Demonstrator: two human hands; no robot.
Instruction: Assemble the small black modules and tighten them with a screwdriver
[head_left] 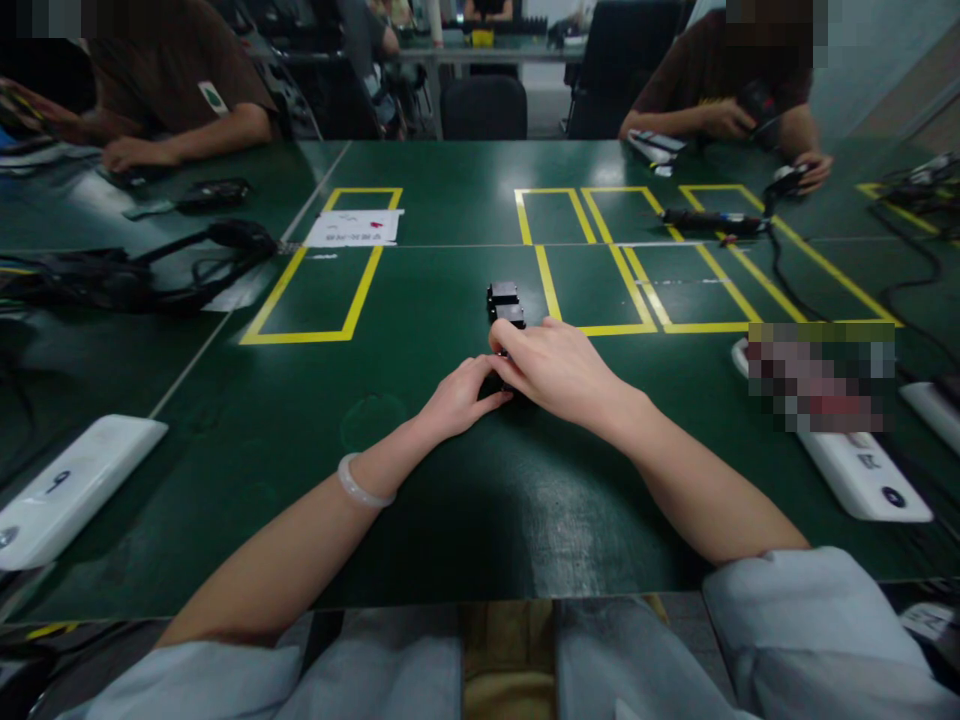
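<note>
A short row of small black box-shaped parts sits on the green table in front of me, its far end showing beyond my fingers. My right hand is closed over the nearer part of the row, fingers curled down around it. At the near end, my left hand grips with thumb and fingers on either side of a dark piece. The fingertips of both hands meet there. Most of the near section is hidden beneath them, so I cannot tell how many pieces lie under my hands. A pale bracelet circles my left wrist.
Yellow tape outlines mark the green table. A white paper label lies beyond. White devices flank me, with black cables at left. A black rod-shaped tool lies far right. Two people sit opposite.
</note>
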